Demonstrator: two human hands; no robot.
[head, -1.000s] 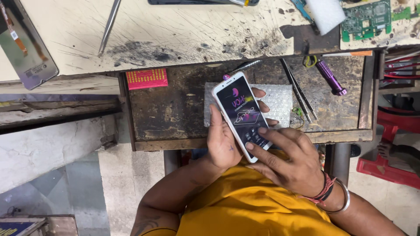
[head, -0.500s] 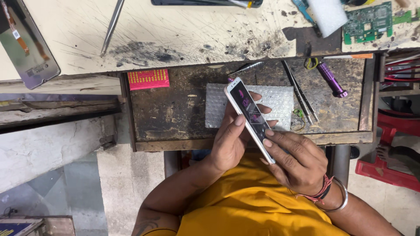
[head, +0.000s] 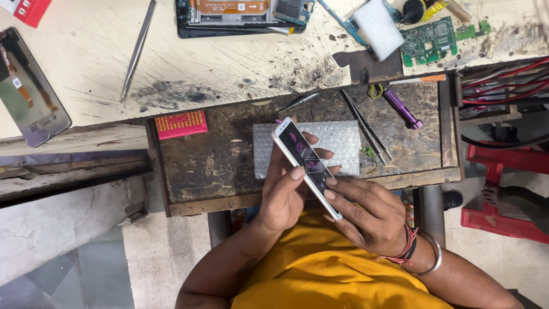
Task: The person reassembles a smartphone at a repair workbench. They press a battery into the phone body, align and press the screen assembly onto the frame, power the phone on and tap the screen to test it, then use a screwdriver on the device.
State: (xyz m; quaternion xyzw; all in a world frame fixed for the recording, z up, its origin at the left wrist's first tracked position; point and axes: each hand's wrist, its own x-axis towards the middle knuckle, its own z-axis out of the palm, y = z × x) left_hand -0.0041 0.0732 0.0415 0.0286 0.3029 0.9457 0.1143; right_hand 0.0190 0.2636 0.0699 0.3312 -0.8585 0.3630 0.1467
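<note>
Both of my hands hold a white smartphone with a lit purple screen, tilted on edge above a pull-out wooden drawer. My left hand grips its left side, thumb resting on the screen's edge. From the lower right, my right hand clasps the phone's bottom end, with a finger touching the screen. A sheet of bubble wrap lies on the drawer beneath the phone.
On the drawer lie a red card, tweezers and a purple screwdriver. The scratched bench top holds long tweezers, a loose screen panel, an opened phone, a green circuit board and white foam.
The phone has turned from facing me to nearly edge-on and shifted slightly up and left. Both hands kept hold of it.
</note>
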